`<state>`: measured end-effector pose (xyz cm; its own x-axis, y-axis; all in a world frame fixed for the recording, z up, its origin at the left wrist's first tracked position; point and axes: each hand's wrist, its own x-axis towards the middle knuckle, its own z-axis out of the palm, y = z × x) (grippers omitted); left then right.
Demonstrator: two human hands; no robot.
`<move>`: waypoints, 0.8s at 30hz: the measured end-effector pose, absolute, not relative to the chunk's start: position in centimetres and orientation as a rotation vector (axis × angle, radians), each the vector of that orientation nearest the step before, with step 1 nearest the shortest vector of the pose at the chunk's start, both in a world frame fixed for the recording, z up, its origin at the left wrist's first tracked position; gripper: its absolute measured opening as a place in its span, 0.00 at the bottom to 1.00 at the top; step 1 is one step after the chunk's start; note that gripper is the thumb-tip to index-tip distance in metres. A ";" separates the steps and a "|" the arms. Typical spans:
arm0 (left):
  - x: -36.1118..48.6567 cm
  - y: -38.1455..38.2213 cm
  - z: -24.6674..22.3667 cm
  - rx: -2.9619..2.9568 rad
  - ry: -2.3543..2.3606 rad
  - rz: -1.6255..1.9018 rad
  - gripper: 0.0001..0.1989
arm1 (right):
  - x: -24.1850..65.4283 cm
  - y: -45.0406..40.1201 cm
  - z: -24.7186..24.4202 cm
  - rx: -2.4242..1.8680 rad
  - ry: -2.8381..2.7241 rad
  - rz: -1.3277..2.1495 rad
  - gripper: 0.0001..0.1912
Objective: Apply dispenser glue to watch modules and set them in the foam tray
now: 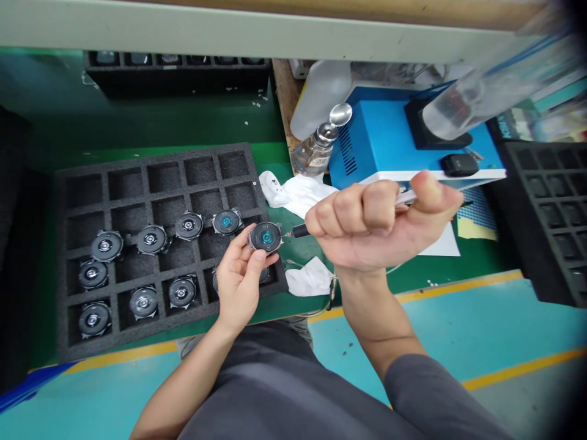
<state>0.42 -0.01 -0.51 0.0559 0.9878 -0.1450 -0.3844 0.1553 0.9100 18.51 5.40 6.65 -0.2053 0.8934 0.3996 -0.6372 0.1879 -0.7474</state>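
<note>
Between the thumb and fingers of my left hand (241,278) is a round black watch body (266,237) without a strap, a blue mark at its centre. It is raised over the right side of a dark foam tray (158,177). My right hand (373,223) is closed in a fist around a slim tool (300,231) with a black front end and thin metal tip. That tip meets or nearly meets the right edge of the watch body; contact is too small to tell. Most of the tool is hidden by my fist. Several similar watch bodies (107,245) sit in or across the tray's compartments.
White cloths (309,278) lie right of the tray. Behind them stand a glass bottle (314,150) with a metal cap and a blue box-shaped device (380,134). More foam trays are at the back (183,76) and far right (550,208). A shelf edge (229,33) crosses the top.
</note>
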 end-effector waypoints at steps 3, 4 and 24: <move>0.4 0.0 -0.5 0.823 0.970 1.236 0.21 | 18.6 5.4 6.6 -0.291 -1.075 1.416 0.36; 0.4 0.0 -0.5 0.823 0.971 1.235 0.22 | 18.6 5.4 6.5 -0.305 -1.073 1.412 0.36; 0.2 0.1 -0.6 0.797 0.935 1.274 0.22 | 19.1 5.8 5.3 -1.106 -1.135 0.507 0.19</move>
